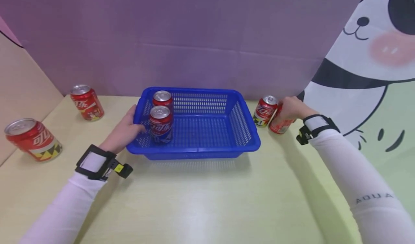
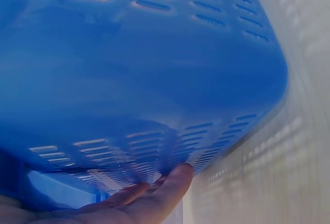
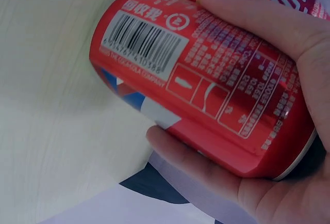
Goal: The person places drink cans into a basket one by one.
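A blue plastic basket (image 1: 194,150) with slotted walls stands mid-table. My left hand (image 1: 122,131) grips its left side, thumb over the rim and fingers outside; the left wrist view shows those fingers (image 2: 172,185) against the slotted wall. Inside the basket, at its left end, two red soda cans stand upright: a front can (image 1: 161,127) and a back can (image 1: 163,99). To the basket's right, my right hand (image 1: 293,107) holds a red Coca-Cola can (image 3: 206,84), thumb and fingers on opposite sides of it. Another soda can (image 1: 266,111) stands just left of that one.
Left of the basket are two more cans, a farther one (image 1: 86,103) and a nearer one (image 1: 34,139), on the pale wooden table (image 1: 194,200). A purple cloth backdrop (image 1: 194,39) rises behind the basket. A panda-printed panel (image 1: 366,100) borders the right side.
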### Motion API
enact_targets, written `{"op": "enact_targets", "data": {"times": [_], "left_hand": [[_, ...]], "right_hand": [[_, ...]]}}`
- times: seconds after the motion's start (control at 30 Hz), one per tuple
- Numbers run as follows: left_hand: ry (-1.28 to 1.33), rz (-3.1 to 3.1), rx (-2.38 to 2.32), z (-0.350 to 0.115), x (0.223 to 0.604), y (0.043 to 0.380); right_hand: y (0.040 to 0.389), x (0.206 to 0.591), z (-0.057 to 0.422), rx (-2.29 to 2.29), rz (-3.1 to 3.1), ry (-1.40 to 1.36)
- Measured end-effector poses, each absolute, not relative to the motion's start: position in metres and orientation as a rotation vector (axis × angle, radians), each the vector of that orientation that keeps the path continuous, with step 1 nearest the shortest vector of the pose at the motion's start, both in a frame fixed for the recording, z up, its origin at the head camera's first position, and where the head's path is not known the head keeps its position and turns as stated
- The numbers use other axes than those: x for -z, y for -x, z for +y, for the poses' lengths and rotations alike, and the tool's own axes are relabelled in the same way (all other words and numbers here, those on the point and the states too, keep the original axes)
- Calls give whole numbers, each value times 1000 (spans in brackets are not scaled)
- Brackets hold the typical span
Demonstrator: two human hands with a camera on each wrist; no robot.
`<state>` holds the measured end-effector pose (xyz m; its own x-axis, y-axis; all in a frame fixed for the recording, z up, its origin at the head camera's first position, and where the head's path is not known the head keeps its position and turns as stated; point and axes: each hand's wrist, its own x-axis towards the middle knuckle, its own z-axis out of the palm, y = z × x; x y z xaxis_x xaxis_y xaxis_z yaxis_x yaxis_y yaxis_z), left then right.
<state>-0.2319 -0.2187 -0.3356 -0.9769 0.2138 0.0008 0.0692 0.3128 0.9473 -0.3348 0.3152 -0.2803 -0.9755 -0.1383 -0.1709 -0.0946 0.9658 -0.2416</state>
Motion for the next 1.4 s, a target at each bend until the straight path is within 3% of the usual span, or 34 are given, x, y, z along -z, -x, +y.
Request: {"op": "enact_targets", "data": {"times": [0.3, 0.67, 1.0, 1.4], "left_hand": [[-271, 2449, -1749, -219, 339, 237], [-244, 2446, -1744, -216, 338, 231], [-242, 2455, -1726, -217, 337, 231], [-269, 2462, -1745, -217, 338, 230]], "right_hand": [[321, 262, 310, 242, 2902, 229], [309, 166, 286, -111, 2864, 295], [299, 130, 203, -97, 3017, 612], [300, 145, 77, -83, 2829, 1001]]}}
